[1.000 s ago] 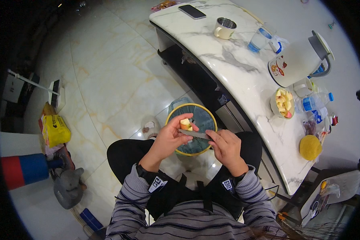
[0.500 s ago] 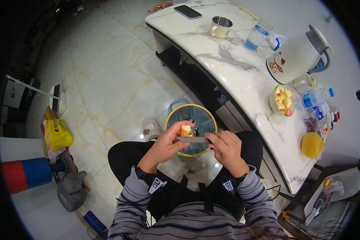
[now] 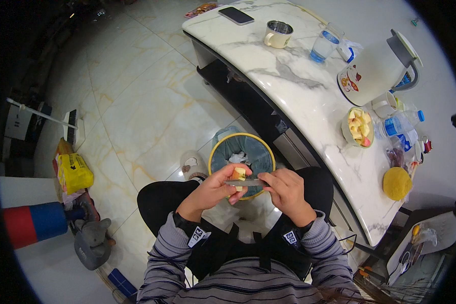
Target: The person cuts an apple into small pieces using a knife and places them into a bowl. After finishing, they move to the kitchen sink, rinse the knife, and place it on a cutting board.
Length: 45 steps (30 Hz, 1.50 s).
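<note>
A piece of apple with pale flesh and some red skin sits in the fingers of my left hand. My right hand grips a knife by its handle end. The blade points left and lies across the apple piece, at its dark core. How deep the edge has gone in I cannot tell. Both hands are held over the near side of a bin with a yellow rim and a blue-green liner. Crumpled white paper shows inside it.
On the marble-topped table at right stand a bowl of apple chunks, a jug, a bottle, a glass, a mug and a phone. A yellow bag lies on the left.
The apple piece and both hands have come slightly nearer to me. The apple has turned in my left hand, and the blade now crosses its core. More white paper shows in the bin.
</note>
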Motion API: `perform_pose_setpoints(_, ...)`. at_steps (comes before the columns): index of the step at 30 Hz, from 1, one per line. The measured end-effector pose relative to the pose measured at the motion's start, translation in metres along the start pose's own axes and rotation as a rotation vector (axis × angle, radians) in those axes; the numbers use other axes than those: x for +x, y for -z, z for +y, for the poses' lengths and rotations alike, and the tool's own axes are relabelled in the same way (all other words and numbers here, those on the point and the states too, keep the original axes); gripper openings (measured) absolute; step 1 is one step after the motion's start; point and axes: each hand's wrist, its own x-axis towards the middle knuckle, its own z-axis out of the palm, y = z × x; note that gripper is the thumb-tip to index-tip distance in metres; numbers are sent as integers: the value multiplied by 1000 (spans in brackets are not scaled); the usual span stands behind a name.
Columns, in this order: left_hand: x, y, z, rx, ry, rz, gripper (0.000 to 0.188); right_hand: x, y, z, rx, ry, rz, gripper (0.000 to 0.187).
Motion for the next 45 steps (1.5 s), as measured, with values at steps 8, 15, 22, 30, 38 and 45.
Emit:
perform_pose_setpoints(8,1,-6,-5,482,-97,235,43,0,5,6,18,-58,-78,24)
perform_pose_setpoints(15,7,7,-14,-9,23,-45,50,-4,6,7,-12,-53,-70,24)
perform_pose_setpoints(22,7,-14,-10,322,-72,167,52,-5,5,8,-5,-66,-47,26)
perform_pose_setpoints(30,16,-9,-35,539,-224,226,50,-9,2,10,-31,-52,-17,28)
perform_pose_setpoints(38,27,-15,-66,330,-336,342,48,-11,0,9,-137,-41,27,33)
perform_pose_setpoints(45,31,-27,-71,250,-317,401,45,-10,-4,7,-130,-151,76,26)
